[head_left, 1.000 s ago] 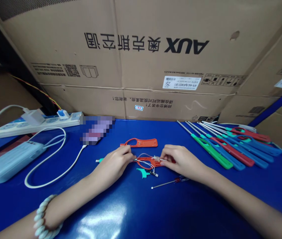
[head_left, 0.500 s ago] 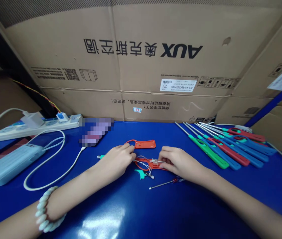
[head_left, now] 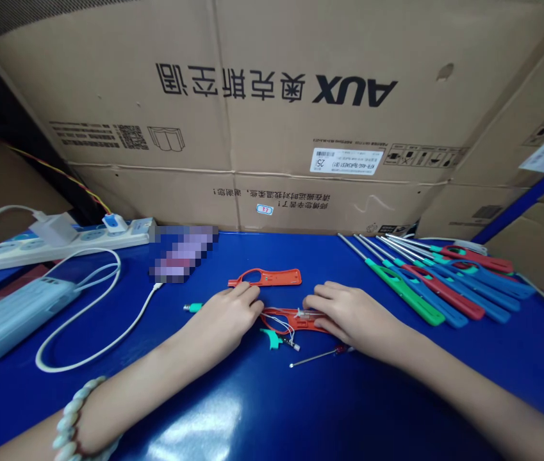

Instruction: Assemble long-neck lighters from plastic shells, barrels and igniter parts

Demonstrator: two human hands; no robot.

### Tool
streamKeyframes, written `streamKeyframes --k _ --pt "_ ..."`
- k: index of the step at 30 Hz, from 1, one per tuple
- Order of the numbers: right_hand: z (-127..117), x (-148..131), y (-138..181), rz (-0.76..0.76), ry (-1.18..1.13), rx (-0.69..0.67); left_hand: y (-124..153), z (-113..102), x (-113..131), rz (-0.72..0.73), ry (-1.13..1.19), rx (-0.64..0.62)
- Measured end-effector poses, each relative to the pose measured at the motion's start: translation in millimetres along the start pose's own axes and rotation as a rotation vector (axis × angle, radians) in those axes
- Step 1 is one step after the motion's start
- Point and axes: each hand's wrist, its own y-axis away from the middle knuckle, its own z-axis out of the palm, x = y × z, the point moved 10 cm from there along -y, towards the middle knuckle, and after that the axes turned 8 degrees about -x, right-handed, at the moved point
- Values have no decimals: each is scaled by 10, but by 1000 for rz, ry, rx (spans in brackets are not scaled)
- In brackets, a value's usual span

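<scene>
An open orange lighter half-shell (head_left: 295,318) lies between my hands, with thin white wires and a small whitish valve piece in it. My left hand (head_left: 236,310) is closed over its front end, fingers pressed together; their exact grip is hidden. From behind this hand sticks out a teal collar with a metal tip (head_left: 193,308). My right hand (head_left: 348,312) is closed around the handle end, by a clear part inside the shell. Below lie a teal trigger (head_left: 272,339) and a small wired white-ended part (head_left: 291,344). The matching orange half-shell (head_left: 281,278) lies behind.
A screwdriver (head_left: 314,357) lies in front of my right hand. Several assembled stick lighters (head_left: 445,288) are fanned out at right. On the left are a power strip (head_left: 127,237), a power bank (head_left: 16,317), a white cable (head_left: 77,370) and a blurred phone (head_left: 182,253). A cardboard box (head_left: 262,128) stands behind.
My left hand has shifted slightly down, uncovering the front of the rear half-shell. My right fingers have closed further over the handle end. The view has moved a little.
</scene>
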Motion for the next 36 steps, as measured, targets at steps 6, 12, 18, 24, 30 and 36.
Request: streamKeyframes --k 6,12,18,24,30,36 --pt "-57 15 31 19 47 21 12 -4 9 -10 12 6" --pt "-57 -3 39 8 8 -6 12 -1 12 -14 4 -1" --pt "-22 -13 28 11 24 -28 16 -10 22 -11 -18 -12" --pt "44 -32 -7 13 99 -55 8 2 15 -16 2 -25" --pt "63 -61 -17 -4 133 -16 14 0 30 9 18 -8" --pt "70 -11 12 22 25 -46 28 13 15 6 -6 -5"
